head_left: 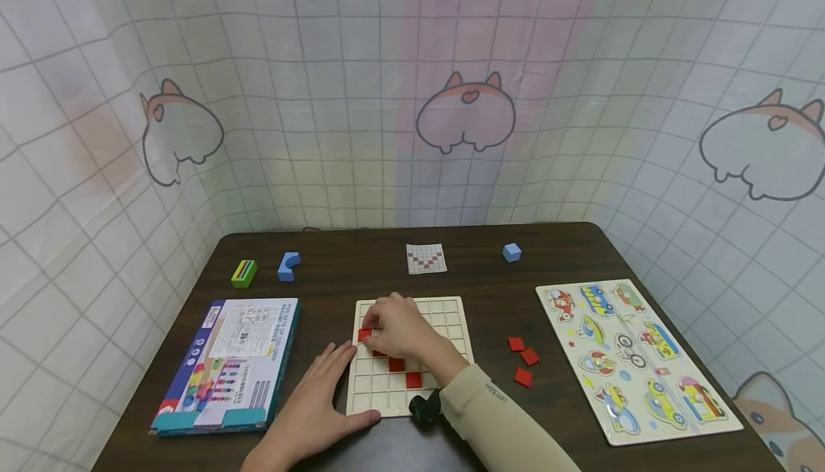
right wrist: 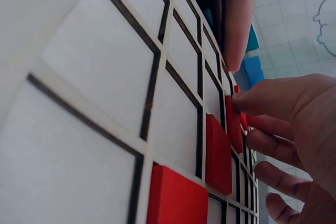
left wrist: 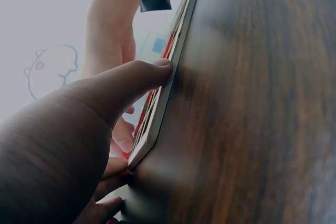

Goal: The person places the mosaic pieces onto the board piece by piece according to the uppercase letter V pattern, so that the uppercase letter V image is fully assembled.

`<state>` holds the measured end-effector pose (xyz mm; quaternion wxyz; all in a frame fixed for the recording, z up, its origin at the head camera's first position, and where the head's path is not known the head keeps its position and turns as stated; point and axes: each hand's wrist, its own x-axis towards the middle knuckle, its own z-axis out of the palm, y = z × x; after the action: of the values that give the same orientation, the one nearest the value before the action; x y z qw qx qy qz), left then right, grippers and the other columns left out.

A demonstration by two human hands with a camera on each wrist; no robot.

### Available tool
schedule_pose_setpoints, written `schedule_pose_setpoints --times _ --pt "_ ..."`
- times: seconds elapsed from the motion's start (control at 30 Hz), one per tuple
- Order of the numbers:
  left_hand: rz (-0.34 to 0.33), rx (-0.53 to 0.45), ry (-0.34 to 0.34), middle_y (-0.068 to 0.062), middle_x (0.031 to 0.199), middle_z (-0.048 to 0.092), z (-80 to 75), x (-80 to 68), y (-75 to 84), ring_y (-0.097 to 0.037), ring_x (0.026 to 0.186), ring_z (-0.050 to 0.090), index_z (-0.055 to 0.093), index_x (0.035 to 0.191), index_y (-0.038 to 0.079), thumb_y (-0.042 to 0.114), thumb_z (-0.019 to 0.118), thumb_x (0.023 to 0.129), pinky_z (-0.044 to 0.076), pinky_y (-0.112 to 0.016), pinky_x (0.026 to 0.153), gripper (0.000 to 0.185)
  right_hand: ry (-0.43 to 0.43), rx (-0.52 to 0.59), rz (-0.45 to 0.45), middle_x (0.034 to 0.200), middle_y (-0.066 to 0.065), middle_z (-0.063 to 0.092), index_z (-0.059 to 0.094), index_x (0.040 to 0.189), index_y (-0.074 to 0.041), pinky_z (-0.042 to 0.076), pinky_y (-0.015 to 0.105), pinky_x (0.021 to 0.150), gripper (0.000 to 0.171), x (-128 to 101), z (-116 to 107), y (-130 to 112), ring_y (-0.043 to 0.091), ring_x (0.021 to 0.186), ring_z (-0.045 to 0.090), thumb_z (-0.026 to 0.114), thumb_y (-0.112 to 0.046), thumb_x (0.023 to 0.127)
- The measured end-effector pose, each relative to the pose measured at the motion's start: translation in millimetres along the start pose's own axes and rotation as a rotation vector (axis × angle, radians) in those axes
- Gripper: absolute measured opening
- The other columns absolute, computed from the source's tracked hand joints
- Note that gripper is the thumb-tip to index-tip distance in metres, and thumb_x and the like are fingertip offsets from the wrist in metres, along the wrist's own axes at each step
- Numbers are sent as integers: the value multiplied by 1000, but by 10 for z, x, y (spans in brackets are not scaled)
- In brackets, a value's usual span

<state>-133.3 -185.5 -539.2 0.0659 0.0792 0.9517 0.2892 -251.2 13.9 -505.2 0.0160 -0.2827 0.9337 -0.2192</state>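
A cream grid board lies at the middle of the table with several red square tiles in a diagonal line of its cells. My right hand reaches over its left part, thumb and curled fingers pinching a red tile near the left edge. In the right wrist view, the thumb overlaps the far tiles, partly hiding them. My left hand rests beside the board with its fingers extended along the left edge. Its thumb touches the board's near edge in the left wrist view.
Three loose red tiles lie right of the board, before a vehicle puzzle board. A boxed set lies left. Behind are a patterned grid card, a blue cube, a blue arch block and a green striped block.
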Motion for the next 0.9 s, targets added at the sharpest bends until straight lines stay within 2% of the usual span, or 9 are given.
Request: schedule_pose_setpoints --times 0.17,0.43,0.6,0.77,0.9 --pt "1 4 1 -4 182 38 2 8 1 -35 174 21 40 174 22 93 80 73 24 -70 137 129 -7 3 12 106 -11 75 85 108 -27 47 38 96 14 -5 -23 -11 12 101 55 85 -34 96" --pt "-6 4 1 -4 181 38 -10 4 11 -36 174 21 40 174 22 93 80 73 24 -71 137 130 11 22 -11 115 -8 77 82 121 -23 50 41 101 25 -88 -71 14 13 106 59 82 -33 97" --pt "-13 3 -2 -4 181 38 -5 7 22 -35 174 21 40 174 22 93 80 72 24 -70 137 130 13 77 -25 117 -6 78 81 125 -21 53 42 104 28 -210 -135 73 14 111 64 80 -32 99" --pt "-22 -6 -6 -4 181 39 -2 2 34 -36 174 21 41 173 22 92 81 72 24 -70 137 129 8 153 -45 125 -4 78 79 130 -19 51 50 117 30 -389 -229 169 19 123 66 78 -33 103" --pt "-23 -1 -3 -4 181 38 3 1 26 -36 174 21 40 173 22 93 80 72 24 -70 137 130 24 171 -65 127 -3 78 79 130 -17 51 53 117 29 -515 -306 256 22 126 66 79 -31 104"
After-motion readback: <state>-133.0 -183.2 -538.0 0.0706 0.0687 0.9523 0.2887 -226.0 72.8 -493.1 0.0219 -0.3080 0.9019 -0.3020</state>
